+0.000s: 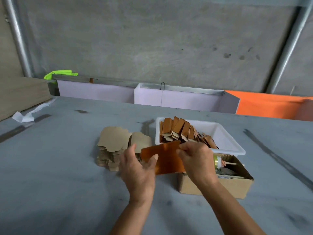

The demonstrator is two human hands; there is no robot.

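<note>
Both hands hold one flat orange-brown carton blank (166,158) above the grey table (59,167). My left hand (138,170) grips its left edge, thumb on the front face. My right hand (196,160) pinches its upper right edge. Behind my left hand lies a stack of flat brown carton blanks (116,141). A white tray (225,138) behind my right hand holds several folded orange-brown cartons (179,131) standing in a row.
An open cardboard box (228,184) with a can, a stick and other odds sits under my right forearm. A crumpled white strip (25,116) lies far left. Low lilac panels (177,99) and an orange sheet (271,104) line the table's far edge.
</note>
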